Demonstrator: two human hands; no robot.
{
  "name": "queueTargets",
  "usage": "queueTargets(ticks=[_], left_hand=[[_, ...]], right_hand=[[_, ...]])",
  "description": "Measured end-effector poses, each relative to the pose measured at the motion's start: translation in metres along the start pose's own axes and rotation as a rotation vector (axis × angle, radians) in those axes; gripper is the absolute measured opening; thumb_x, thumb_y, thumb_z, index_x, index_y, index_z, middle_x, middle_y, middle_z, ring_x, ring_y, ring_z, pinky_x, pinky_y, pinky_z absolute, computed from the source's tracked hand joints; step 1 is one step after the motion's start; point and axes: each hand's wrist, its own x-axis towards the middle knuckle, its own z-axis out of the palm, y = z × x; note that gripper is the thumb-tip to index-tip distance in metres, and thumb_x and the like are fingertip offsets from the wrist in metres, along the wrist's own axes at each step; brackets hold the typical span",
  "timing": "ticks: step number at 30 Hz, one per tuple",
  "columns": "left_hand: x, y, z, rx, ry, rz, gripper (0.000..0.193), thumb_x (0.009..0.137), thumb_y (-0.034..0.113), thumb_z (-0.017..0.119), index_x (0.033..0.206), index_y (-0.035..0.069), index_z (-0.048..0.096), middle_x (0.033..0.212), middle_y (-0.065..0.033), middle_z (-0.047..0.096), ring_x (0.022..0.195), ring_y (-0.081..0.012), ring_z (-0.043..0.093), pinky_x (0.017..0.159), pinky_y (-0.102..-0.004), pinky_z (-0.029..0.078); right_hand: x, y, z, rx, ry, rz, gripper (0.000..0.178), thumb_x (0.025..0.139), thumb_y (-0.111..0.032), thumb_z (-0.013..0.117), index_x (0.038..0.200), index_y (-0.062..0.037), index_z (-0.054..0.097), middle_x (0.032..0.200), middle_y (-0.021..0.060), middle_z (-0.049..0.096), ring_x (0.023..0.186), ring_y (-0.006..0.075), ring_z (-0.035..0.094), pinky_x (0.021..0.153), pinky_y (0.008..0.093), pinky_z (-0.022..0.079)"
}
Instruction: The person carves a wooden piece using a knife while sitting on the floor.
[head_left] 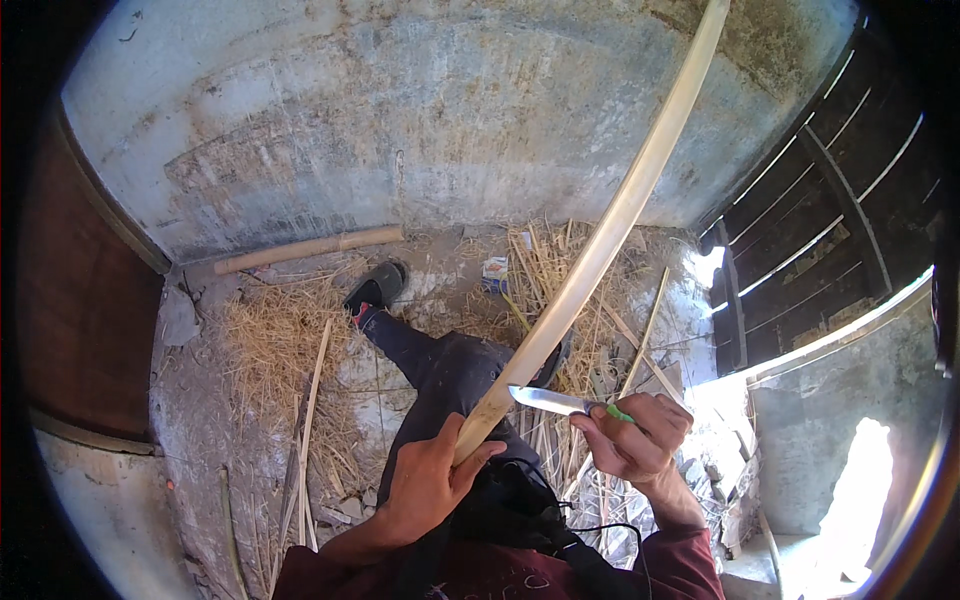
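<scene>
A long, pale strip of split bamboo (600,255) slants from my lap up past the top right of the view. My left hand (432,480) is closed around its lower end, thumb on one side and fingers on the other. In my right hand (640,435) is a knife (548,400) with a bright blade and a green handle, my fingers wrapped round the handle. The blade points left, and its tip meets the strip's right edge just above my left hand. My legs in dark trousers are under the strip.
Shavings lie heaped at the left (285,340) and behind the strip. A bamboo pole (310,248) rests along the stained wall (400,130). Thin strips (315,420) and a small box (495,273) are on the floor. Dark slatted boards (830,210) stand at right, a brown door panel (85,300) at left.
</scene>
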Motion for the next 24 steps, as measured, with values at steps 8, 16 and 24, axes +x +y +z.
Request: queueTargets(ticks=[8, 16, 24], left_hand=[[-0.001, -0.002, -0.001, 0.015, 0.022, 0.008, 0.042, 0.099, 0.033, 0.076, 0.105, -0.003, 0.054, 0.062, -0.0190, 0.061, 0.054, -0.0396, 0.068, 0.047, -0.0451, 0.049], [-0.022, -0.005, -0.002, 0.025, -0.057, -0.061, 0.045, 0.100, 0.035, 0.076, 0.108, -0.005, 0.055, 0.061, -0.0205, 0.060, 0.056, -0.0421, 0.067, 0.049, -0.0470, 0.049], [-0.002, -0.017, -0.011, 0.015, 0.017, -0.067, 0.050, 0.101, 0.035, 0.075, 0.113, -0.011, 0.058, 0.061, -0.0192, 0.059, 0.049, -0.0319, 0.064, 0.048, -0.0409, 0.044]], right_hand=[[-0.002, 0.000, 0.004, -0.030, 0.010, -0.015, 0.026, 0.072, -0.021, 0.096, 0.073, -0.0119, 0.071, 0.062, -0.0006, 0.061, 0.048, 0.0128, 0.057, 0.043, 0.0283, 0.036], [0.009, 0.086, -0.009, -0.164, 0.438, 0.665, 0.035, 0.093, -0.013, 0.083, 0.075, -0.0029, 0.056, 0.062, 0.0024, 0.052, 0.060, 0.0070, 0.040, 0.054, 0.0266, 0.030], [-0.016, 0.041, 0.007, 0.124, 0.203, 0.512, 0.028, 0.087, -0.010, 0.087, 0.078, -0.0014, 0.061, 0.069, 0.0108, 0.069, 0.061, 0.0157, 0.066, 0.058, 0.0286, 0.049]])
